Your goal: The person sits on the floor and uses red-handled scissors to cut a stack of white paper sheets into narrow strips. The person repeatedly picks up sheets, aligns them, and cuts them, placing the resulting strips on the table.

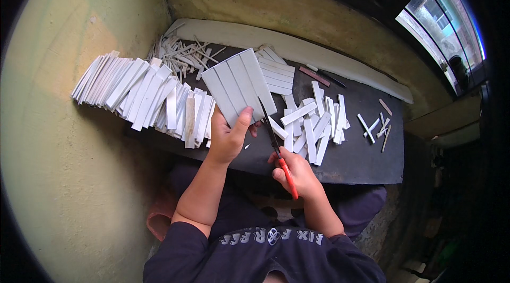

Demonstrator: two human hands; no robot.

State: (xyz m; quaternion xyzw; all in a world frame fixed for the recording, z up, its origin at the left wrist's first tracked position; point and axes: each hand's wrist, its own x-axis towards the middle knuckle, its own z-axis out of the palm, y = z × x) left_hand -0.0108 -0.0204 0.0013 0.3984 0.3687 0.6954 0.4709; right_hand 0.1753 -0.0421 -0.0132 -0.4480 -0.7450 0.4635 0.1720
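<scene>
My left hand (228,137) grips the lower edge of a white sheet (234,83), thumb on top, and holds it tilted above the dark table. Several dark lines run along the sheet, dividing it into strips. In my right hand (303,172) is a pair of scissors (288,176) with red handles and dark blades. The blades reach up to the sheet's right part, along one of its lines; whether they are parted is hard to see. Just right of the scissors lies a loose heap of short white strips (309,137).
Long rows of white strips (127,86) stand packed at the table's left. Thin offcuts (183,54) pile up behind them. Another lined white sheet (277,75) lies at the back, beside a brownish bar (314,77) and a dark pen-like stick (333,79). Several small slivers (383,126) lie far right on the table (366,161).
</scene>
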